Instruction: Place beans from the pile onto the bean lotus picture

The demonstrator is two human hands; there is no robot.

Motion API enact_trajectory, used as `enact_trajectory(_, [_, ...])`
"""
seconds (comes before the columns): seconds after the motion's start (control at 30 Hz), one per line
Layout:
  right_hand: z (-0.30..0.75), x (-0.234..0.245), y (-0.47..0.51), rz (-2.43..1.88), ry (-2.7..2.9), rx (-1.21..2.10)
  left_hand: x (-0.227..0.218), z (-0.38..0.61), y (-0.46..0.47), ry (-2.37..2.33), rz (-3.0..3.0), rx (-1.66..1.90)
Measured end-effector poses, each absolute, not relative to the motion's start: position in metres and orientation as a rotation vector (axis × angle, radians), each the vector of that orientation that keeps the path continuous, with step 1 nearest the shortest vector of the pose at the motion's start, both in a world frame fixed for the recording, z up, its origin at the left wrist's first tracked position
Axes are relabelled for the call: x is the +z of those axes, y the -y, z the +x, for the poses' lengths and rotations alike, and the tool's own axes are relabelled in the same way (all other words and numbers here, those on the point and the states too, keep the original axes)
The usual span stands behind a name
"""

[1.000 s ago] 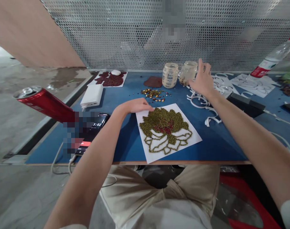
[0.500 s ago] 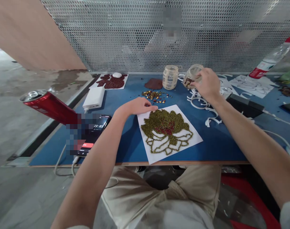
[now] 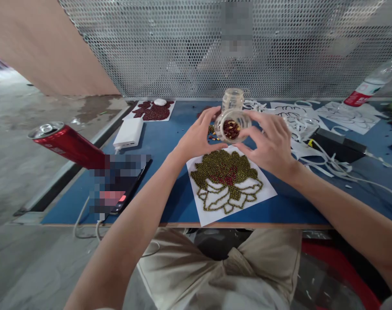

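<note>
Holding a clear jar (image 3: 230,115) tipped midair by the flower sheet (image 3: 205,217) — right hand (image 3: 266,140) clamped on, left hand (image 3: 199,135) with fingers apart alongside. Probably light, stiff, kinda slick, maybe breakable — so grip round the body.

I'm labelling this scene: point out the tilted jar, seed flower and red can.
Tilted jar (image 3: 218,127): head view, left side of its rim.
Seed flower (image 3: 228,175): head view, red patch at its middle.
Red can (image 3: 71,146): head view, middle of its side.

green-and-red flower picture (image 3: 223,165), blue table (image 3: 179,209), red can (image 3: 73,148)
</note>
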State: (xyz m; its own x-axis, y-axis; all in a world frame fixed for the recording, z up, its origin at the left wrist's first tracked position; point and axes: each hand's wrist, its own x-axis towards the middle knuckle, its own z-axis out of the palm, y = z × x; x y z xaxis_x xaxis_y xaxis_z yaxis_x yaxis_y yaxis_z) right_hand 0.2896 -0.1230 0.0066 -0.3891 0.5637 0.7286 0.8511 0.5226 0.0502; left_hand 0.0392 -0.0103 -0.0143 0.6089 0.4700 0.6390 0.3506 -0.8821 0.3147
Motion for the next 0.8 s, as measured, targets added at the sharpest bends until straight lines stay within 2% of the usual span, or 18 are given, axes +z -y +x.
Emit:
enact_trajectory(0.23, [0.282, -0.006, 0.121, -0.771, 2.049, -0.841, -0.022, 0.044, 0.008, -0.583, 2.763, 1.26])
enact_trajectory(0.6, [0.288, -0.017, 0.109, -0.849, 2.062, -0.584, -0.018, 0.04, 0.014, -0.535, 2.779, 1.254])
enact_trajectory(0.8, [0.289, -0.016, 0.108, -0.903, 2.094, -0.453, -0.015, 0.04, 0.018, -0.605, 2.753, 1.126])
